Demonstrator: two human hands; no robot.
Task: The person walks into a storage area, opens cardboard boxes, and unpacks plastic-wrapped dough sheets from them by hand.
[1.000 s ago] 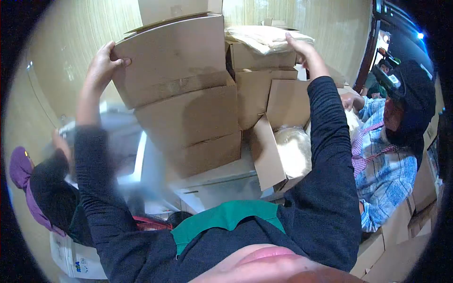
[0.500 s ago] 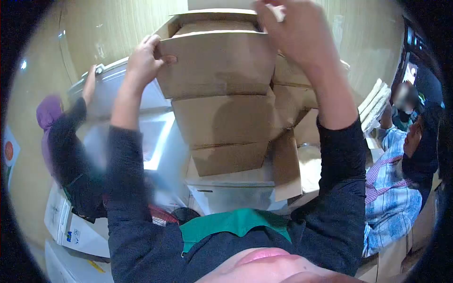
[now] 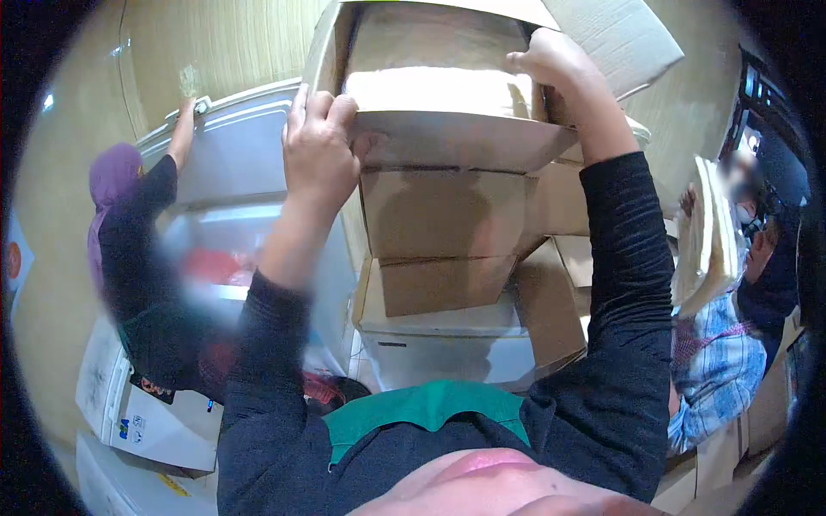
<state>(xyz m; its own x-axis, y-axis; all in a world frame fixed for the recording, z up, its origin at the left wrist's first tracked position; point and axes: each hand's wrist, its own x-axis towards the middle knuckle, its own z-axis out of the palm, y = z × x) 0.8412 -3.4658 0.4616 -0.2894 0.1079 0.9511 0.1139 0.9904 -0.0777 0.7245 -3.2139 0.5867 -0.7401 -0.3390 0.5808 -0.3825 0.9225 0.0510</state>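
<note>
A cardboard box [image 3: 465, 142] tops a stack and tips toward me, its flaps apart. Inside lies a flat brown-and-cream layer [image 3: 439, 52] with a glossy front strip; what it is I cannot make out. My left hand [image 3: 320, 146] is closed over the box's near left rim, thumb below the edge. My right hand [image 3: 564, 64] reaches into the right side of the box, fingers curled down by the layer's edge. Its fingertips are partly hidden, so what they grip does not show. A pale flap [image 3: 615, 43] sticks out beyond the right hand.
Below stand more cardboard boxes [image 3: 439, 215] on a white chest freezer [image 3: 439, 357]. At left, a person [image 3: 146, 241] holds up the lid [image 3: 232, 142] of another freezer. At right, a person in a plaid shirt [image 3: 718, 370] carries flat cream packs [image 3: 710, 232].
The top box has tipped toward me, bringing its contents into view. My left hand has shifted right along the rim; my right hand has come down into the box. The packs at right have been raised.
</note>
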